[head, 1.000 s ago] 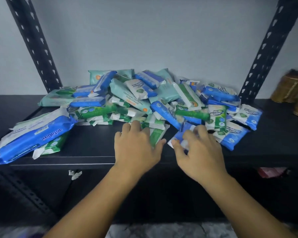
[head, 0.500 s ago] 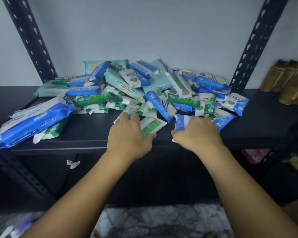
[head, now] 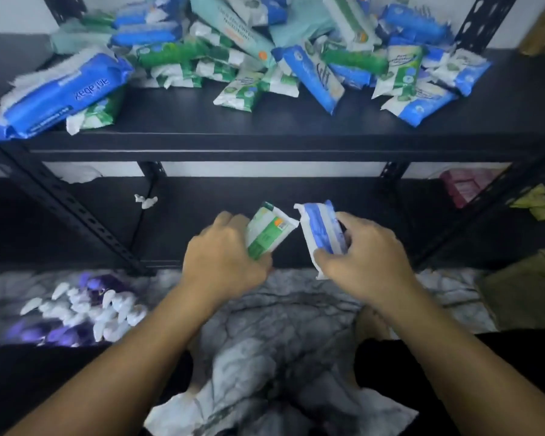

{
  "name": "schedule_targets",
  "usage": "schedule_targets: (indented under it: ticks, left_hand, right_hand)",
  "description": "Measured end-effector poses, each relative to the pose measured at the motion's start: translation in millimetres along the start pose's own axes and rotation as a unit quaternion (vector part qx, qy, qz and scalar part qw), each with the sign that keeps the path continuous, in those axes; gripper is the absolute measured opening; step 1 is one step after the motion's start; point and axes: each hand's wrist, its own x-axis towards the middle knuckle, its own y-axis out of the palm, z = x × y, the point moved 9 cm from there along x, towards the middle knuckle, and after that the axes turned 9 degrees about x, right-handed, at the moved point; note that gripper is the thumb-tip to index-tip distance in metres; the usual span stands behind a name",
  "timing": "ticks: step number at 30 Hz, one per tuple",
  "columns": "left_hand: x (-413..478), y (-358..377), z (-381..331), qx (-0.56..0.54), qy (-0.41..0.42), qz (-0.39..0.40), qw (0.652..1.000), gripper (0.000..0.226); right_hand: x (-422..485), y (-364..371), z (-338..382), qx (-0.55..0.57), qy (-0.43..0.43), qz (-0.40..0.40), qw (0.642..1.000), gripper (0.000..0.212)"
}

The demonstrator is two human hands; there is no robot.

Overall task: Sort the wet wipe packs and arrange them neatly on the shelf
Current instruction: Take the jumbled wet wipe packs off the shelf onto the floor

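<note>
A green-and-white pack (head: 269, 231) is clasped in the left hand (head: 224, 253), and a blue-and-white pack (head: 323, 229) is pinched in the right hand (head: 359, 256); both are held side by side, just apart, below the upper shelf (head: 265, 143) and in front of the lower shelf (head: 202, 215). This looks like the sorting step, one colour per hand. Next, each probably needs its own spot (the lower shelf seems likely). The heap of packs (head: 265, 51) above is soft, glossy film pouches, flat and crinkle-ended, lying jumbled on matte black board.
</note>
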Motion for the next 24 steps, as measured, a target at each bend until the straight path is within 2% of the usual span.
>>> schedule_targets:
  ticks: [5,9,13,19,24]
  left_hand:
    - [5,152,42,-0.009,-0.086,0.14,0.986,0.052]
    - [-2,256,66,-0.01,-0.122,0.21,0.97,0.062]
    - [-10,333,91,0.039,-0.141,0.255,0.956,0.062]
    - [-14,389,119,0.049,-0.168,0.264,0.948,0.068]
    - [-25,407,124,0.025,-0.169,0.239,0.956,0.072]
  right_hand:
    - [22,136,-104,0.051,0.138,0.089,0.985,0.037]
    - [12,223,-178,0.036,0.22,0.147,0.964,0.047]
    - [-1,291,-237,0.018,0.256,0.193,0.947,0.071]
    - [-15,334,-277,-0.085,0.259,0.254,0.928,0.082]
    - [-24,346,-285,-0.085,0.261,0.248,0.929,0.089]
